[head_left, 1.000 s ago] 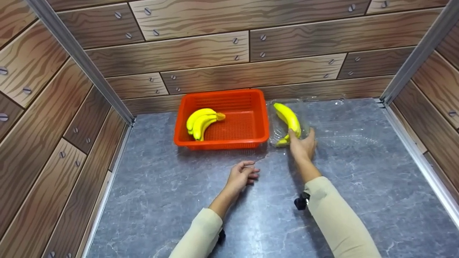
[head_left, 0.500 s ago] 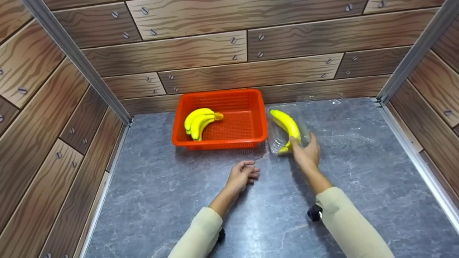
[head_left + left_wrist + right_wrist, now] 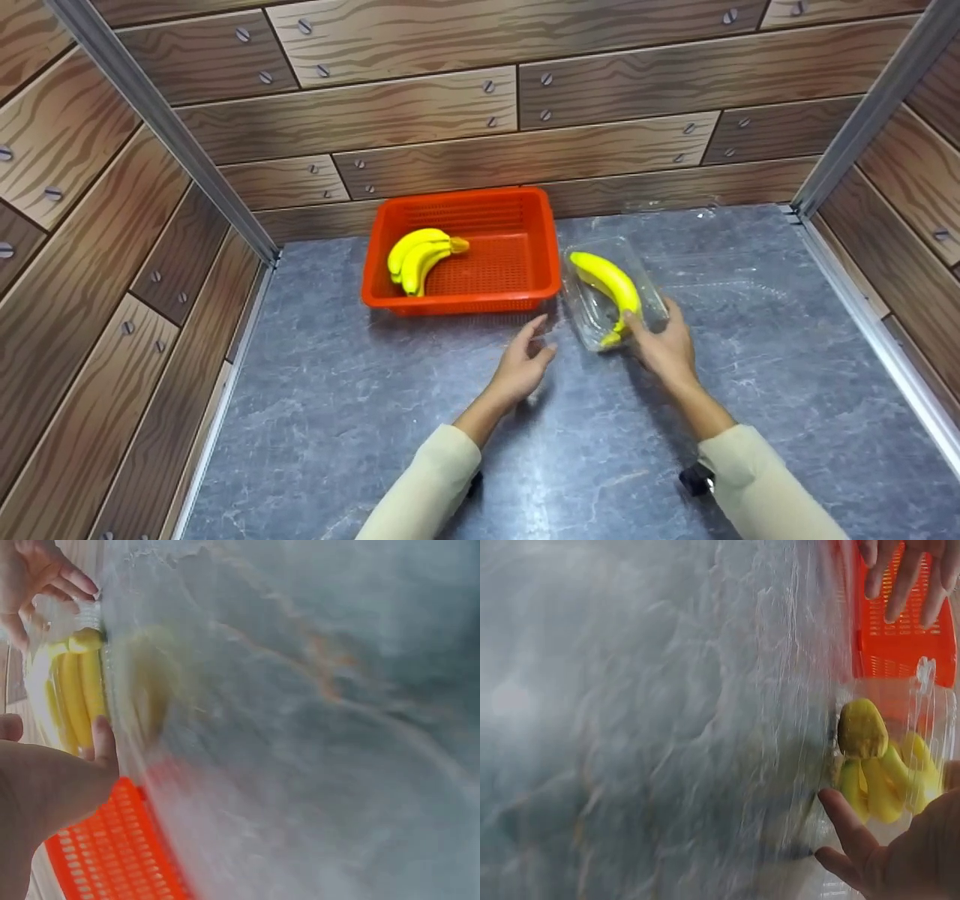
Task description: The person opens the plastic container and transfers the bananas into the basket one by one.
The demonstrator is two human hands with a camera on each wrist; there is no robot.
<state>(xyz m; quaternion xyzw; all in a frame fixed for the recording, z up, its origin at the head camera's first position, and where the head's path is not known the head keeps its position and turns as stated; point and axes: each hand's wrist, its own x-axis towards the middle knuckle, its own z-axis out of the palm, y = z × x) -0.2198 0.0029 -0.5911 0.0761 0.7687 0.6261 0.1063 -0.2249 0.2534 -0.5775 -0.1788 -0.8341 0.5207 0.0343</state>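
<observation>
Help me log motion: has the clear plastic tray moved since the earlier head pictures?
Yes: in the head view, the clear plastic tray has come toward the camera, its front now past that of the red plastic basket.

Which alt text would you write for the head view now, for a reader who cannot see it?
A person's right hand grips a clear plastic tray holding yellow bananas, with the left hand empty nearby. Left of the tray, an orange-red basket with another banana bunch stands on a grey surface.

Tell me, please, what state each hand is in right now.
Left hand: open, holding nothing.
Right hand: closed on the edge of the clear plastic container.
</observation>
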